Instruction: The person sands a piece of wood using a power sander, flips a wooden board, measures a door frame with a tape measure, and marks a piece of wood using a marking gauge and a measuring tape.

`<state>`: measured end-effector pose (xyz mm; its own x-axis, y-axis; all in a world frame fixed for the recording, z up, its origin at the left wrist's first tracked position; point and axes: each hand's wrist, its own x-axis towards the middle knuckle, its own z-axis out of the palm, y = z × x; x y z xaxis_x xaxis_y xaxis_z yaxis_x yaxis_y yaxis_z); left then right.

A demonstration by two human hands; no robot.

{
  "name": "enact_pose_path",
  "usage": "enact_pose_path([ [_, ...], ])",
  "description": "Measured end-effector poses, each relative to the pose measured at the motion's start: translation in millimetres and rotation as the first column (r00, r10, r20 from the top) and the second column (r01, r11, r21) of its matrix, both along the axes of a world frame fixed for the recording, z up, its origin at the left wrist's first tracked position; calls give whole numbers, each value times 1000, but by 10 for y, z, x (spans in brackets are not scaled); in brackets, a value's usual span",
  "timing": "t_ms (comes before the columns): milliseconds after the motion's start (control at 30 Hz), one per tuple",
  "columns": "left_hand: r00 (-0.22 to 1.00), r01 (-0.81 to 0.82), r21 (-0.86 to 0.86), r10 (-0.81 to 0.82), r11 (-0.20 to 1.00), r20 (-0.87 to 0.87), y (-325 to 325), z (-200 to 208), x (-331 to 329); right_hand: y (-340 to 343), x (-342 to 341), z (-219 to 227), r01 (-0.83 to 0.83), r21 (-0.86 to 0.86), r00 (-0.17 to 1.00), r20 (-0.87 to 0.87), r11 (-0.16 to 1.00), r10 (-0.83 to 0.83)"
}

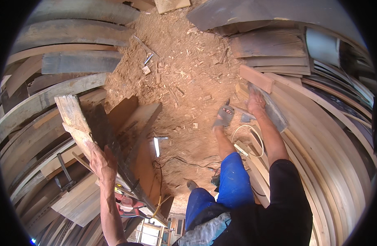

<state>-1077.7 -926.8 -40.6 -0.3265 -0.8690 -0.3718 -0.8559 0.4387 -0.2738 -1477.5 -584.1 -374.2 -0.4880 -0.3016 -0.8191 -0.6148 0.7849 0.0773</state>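
My left hand (102,164) is closed on the edge of a weathered plank (76,112) with a pale, splintered face and a dark side. The plank slants up and away beside the left stacks. Far to the right, my right hand (256,102) grips the near edge of a short dark grey board (273,110). Part of its fingers is hidden against the wood. A reddish-brown wood strip (256,78) lies just beyond that hand. Below my left hand, a red power tool (129,205) is partly hidden behind my forearm and the dark plank.
Boards (73,33) are stacked on the left, with long pale planks (319,135) on the right. Sawdust and chips cover the ground (188,78). A metal square (157,145), a clamp (65,174), a pale cable loop (260,143) and dark cords (188,162) lie about my legs.
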Motion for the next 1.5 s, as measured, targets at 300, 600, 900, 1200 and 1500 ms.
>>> enact_pose_path([
  [300, 990, 139, -38, -140, 990, -34, -46, -36, -98, -31, 213, -1143, -242, 19, 968, 80, 970, 239],
  [600, 995, 75, -31, -77, 997, -62, -48, 4, 78, -181, 128, 338, 129, -306, 982, 172, 943, -79],
  [900, 948, 133, 38, -116, 990, -296, -63, -19, 373, -16, 664, 2099, 908, 11, 150, 925, 418, -350],
  [1200, 612, 503, 230, -156, 833, -775, 2323, 1778, -40, 21, 1551, 4200, 917, 28, 52, 981, 399, -188],
  [1500, 171, -144, 400, 421, 905, -891, 3735, 2185, 2647, 386, 3733, 5381, 739, -30, 120, 989, 673, -88],
])
